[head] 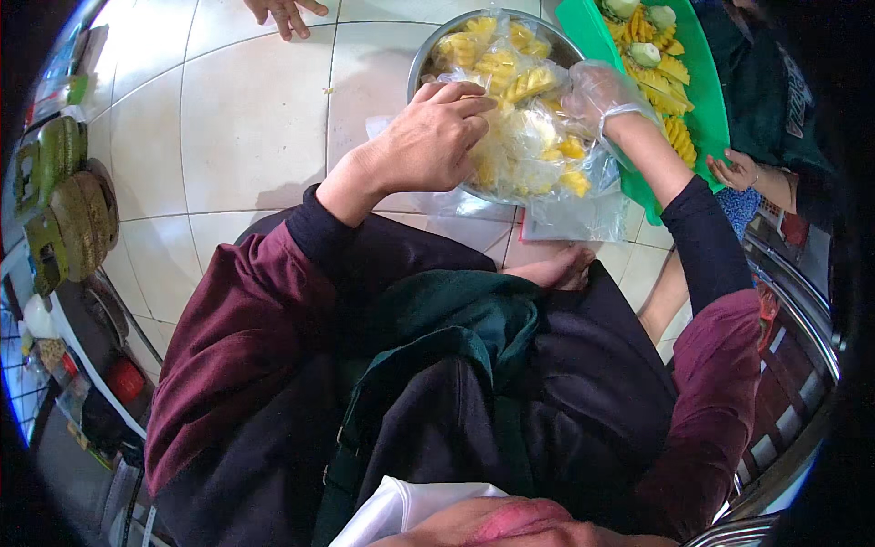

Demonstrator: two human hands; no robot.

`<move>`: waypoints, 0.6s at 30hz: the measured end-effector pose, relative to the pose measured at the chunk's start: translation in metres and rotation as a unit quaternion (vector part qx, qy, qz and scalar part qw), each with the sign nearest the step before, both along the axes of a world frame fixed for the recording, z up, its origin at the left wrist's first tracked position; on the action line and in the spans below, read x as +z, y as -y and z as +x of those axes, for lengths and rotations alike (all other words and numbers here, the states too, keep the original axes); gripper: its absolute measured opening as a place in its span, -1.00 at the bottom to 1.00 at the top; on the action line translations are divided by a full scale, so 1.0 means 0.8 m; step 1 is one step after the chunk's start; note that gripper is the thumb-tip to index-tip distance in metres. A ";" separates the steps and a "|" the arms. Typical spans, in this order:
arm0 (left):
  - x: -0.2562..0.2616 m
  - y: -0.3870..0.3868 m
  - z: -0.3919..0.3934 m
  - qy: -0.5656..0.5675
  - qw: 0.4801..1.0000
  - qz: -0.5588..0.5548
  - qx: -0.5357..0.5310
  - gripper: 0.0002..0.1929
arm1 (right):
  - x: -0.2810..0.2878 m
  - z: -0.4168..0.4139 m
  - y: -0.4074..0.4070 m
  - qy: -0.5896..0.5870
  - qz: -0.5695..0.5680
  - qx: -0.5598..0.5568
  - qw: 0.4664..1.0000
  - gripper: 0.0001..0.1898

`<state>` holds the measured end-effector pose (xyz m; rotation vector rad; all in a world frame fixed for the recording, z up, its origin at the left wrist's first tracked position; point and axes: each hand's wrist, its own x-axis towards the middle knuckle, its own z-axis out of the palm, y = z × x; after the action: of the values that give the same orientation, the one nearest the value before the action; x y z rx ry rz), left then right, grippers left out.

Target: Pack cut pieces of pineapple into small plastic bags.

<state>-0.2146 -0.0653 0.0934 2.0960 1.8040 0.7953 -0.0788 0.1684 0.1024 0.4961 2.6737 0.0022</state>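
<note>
A round metal bowl point(418, 60) holds many clear plastic bags of cut pineapple point(532, 83). Over the bowl's left side is my bare left hand point(451, 133), its fingers bent above the bags; whether they pinch any plastic is unclear. At the bowl's right edge, my right hand point(601, 92) wears a clear plastic glove, and its fingers are curled among the bags; its grip is blurred by the plastic. Just right of it stands a green plastic tray point(711, 102) with peeled, cut pineapple pieces point(666, 85) and pale round ends. Clear plastic bags point(581, 217) lie on the floor below the bowl.
Another person's hand point(735, 171) is at the tray's right edge, and a further hand point(284, 14) reaches over the tiled floor point(253, 123) at the top. My foot point(560, 269) rests near the bowl. A metal rack point(796, 294) stands at the right; shelves with goods are left.
</note>
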 end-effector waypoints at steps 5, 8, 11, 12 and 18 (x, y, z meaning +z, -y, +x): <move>0.003 0.001 -0.003 -0.003 1.000 -0.012 -0.005 -0.90 | 0.002 -0.006 0.004 -0.063 -0.150 -0.098 0.982 -0.71; 0.001 -0.002 -0.001 -0.006 1.000 -0.016 -0.005 -0.90 | -0.013 0.000 -0.016 -0.074 -0.156 -0.060 0.983 -0.73; 0.003 -0.002 -0.002 -0.009 1.000 -0.023 -0.002 -0.89 | -0.013 -0.005 -0.023 -0.065 -0.147 -0.058 0.985 -0.75; 0.004 -0.001 -0.002 -0.009 1.000 -0.029 -0.002 -0.89 | -0.014 -0.008 -0.025 -0.056 -0.149 -0.063 0.985 -0.75; 0.004 -0.001 -0.002 -0.003 1.000 -0.025 -0.003 -0.88 | -0.010 -0.013 -0.028 -0.027 -0.143 -0.063 0.987 -0.70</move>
<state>-0.2159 -0.0645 0.0968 2.0738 1.8019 0.7344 -0.0892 0.1908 0.0948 0.5776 2.6295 -0.4306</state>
